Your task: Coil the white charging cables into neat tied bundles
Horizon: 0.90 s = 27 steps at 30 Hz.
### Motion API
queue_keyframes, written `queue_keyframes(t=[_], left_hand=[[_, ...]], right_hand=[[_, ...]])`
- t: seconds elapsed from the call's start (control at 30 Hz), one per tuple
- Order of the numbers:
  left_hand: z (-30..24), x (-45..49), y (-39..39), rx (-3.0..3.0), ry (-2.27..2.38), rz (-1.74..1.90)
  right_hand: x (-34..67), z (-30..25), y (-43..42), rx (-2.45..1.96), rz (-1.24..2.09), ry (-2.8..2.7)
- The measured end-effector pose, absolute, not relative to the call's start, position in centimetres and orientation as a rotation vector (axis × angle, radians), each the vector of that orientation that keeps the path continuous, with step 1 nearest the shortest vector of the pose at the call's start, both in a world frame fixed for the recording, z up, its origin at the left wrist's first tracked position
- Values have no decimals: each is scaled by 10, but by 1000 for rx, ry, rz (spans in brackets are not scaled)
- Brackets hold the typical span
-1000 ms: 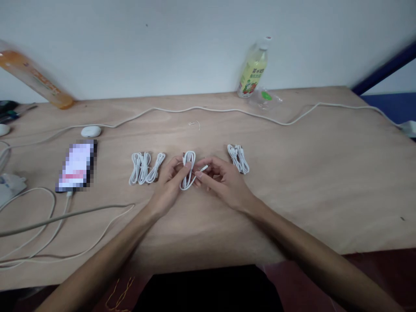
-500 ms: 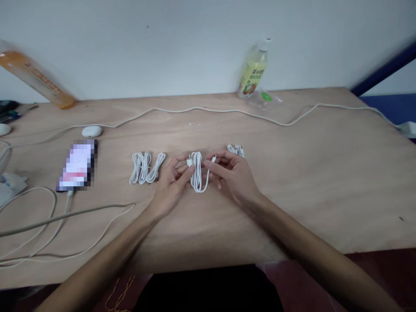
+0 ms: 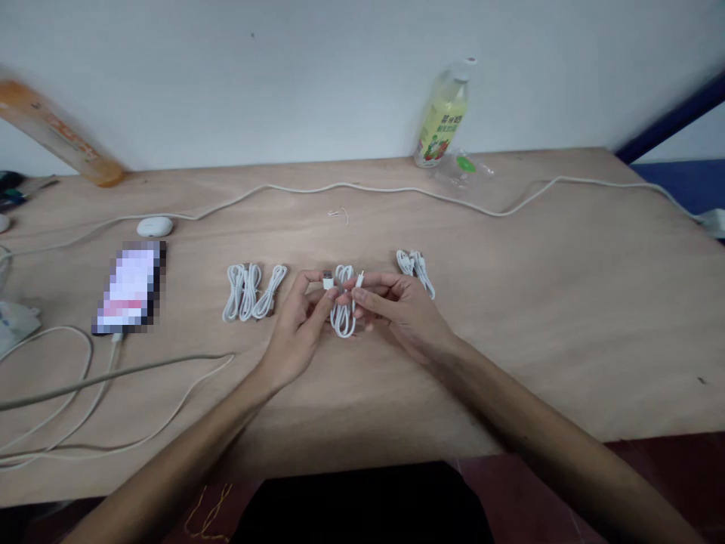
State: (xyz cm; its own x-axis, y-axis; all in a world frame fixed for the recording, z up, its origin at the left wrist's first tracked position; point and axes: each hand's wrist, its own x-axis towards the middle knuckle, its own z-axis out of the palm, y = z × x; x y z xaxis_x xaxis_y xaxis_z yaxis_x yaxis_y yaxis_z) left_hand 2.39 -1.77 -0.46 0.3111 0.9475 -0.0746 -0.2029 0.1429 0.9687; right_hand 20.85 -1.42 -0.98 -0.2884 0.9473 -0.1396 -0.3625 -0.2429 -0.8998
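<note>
Between my two hands is a white USB cable [image 3: 343, 323], folded into long loops. My left hand [image 3: 303, 317] pinches the loops near the large USB plug, which points up past the thumb. With thumb and fingers, my right hand [image 3: 405, 306] grips the cable's small-plug end and holds it against the right side of the loops. Fingers of both hands hide the middle of the bundle. Left of my hands lie three coiled white cables [image 3: 249, 293] in a row. Behind my right hand rest more coiled white cables [image 3: 420, 270], partly covered by it.
A phone [image 3: 128, 287] with a charging lead and a white case [image 3: 155, 227] lie at left. A long white cord [image 3: 385, 190] crosses the table. Bits of white wire [image 3: 340, 214] lie beyond my hands. A yellow-green bottle [image 3: 442, 125] and an orange bottle [image 3: 68, 140] lean on the wall.
My right hand has moved left, bringing the small-plug end in against the loops. The large plug in my left hand has turned slightly. The camera view has shifted a little.
</note>
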Motion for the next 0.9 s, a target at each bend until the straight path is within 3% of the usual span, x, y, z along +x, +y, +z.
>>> queue_keyframes(t=[0.5, 0.9], left_hand=[[-3, 22, -15, 1276, 981, 1010], [0, 25, -16, 939, 949, 977]], right_hand=[[208, -6, -17, -1179, 1406, -1160], [211, -3, -17, -1238, 1341, -1198]])
